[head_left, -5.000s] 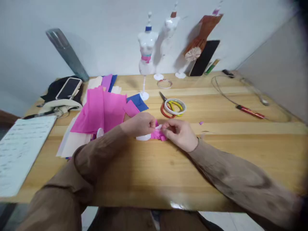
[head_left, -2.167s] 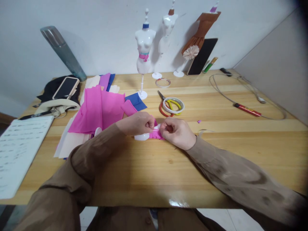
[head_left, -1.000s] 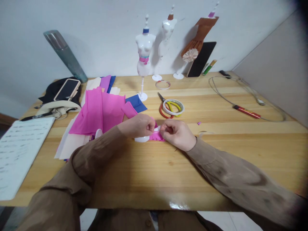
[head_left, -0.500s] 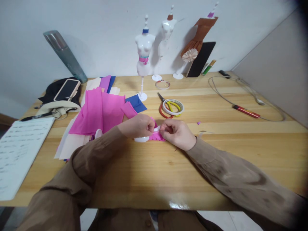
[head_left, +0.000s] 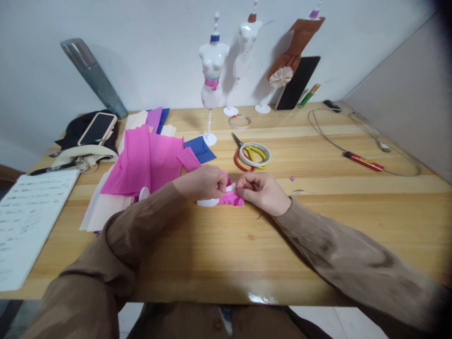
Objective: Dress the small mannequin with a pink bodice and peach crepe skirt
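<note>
A gathered pink piece [head_left: 231, 199], of paper or thin cloth, lies on the table between my hands, with a narrow white strip [head_left: 230, 188] along its upper edge. My left hand [head_left: 210, 182] is closed at the strip's left end, fingertips turned away from view. From the right, my right hand [head_left: 263, 190] pinches the strip's other end between thumb and forefinger. A smooth white form [head_left: 207, 203] shows below my left hand, next to the pink piece; my hand hides most of it. A round white disc [head_left: 144, 193] shows beside my left forearm.
Scissors [head_left: 238, 140] and a tape roll [head_left: 270, 156] lie beyond my hands. Pink sheets [head_left: 151, 157] are piled left, near a notebook [head_left: 31, 221]. Mini mannequins [head_left: 214, 56] stand at the back. A red-cased cable [head_left: 363, 161] lies right.
The view has tilted slightly downward, so the background sits a little higher in the picture. Both hands keep nearly the same place and grip on the strip.
</note>
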The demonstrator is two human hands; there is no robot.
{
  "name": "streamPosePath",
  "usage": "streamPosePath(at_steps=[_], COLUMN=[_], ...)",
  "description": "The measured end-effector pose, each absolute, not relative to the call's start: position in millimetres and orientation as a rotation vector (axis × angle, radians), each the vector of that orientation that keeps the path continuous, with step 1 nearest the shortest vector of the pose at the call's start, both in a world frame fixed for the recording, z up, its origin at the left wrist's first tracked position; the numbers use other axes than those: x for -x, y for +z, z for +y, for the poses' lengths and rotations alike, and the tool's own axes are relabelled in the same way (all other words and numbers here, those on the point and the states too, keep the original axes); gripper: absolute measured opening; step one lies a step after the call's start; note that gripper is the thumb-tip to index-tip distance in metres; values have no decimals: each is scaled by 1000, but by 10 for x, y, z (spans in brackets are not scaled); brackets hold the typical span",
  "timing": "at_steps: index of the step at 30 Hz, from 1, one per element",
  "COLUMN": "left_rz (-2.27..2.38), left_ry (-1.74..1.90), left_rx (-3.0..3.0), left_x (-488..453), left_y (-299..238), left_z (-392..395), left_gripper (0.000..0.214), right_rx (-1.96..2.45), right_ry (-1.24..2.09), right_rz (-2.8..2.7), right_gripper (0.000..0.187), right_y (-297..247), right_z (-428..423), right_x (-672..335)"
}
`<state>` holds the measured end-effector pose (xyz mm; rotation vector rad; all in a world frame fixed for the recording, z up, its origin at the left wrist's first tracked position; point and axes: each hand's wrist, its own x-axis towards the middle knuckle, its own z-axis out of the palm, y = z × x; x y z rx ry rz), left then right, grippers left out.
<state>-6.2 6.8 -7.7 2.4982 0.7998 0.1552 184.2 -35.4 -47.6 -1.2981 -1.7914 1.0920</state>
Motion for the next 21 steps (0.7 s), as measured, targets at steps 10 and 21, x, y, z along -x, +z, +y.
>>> streamPosePath(at_steps=[10, 21], left_rz=[843, 863], left_ry=[135, 142], left_rx=[-2505, -2492], left_x=[50, 41], left_y=[-68, -77], left_z=[49, 54], left_gripper=[12, 12], right_rx=[1294, 1208], right_ry=[966, 735], right_rz=[-1882, -2022], right_gripper=[18, 11], right_y=[-465, -410], right_z=[-375, -414], right_x=[-1833, -1763])
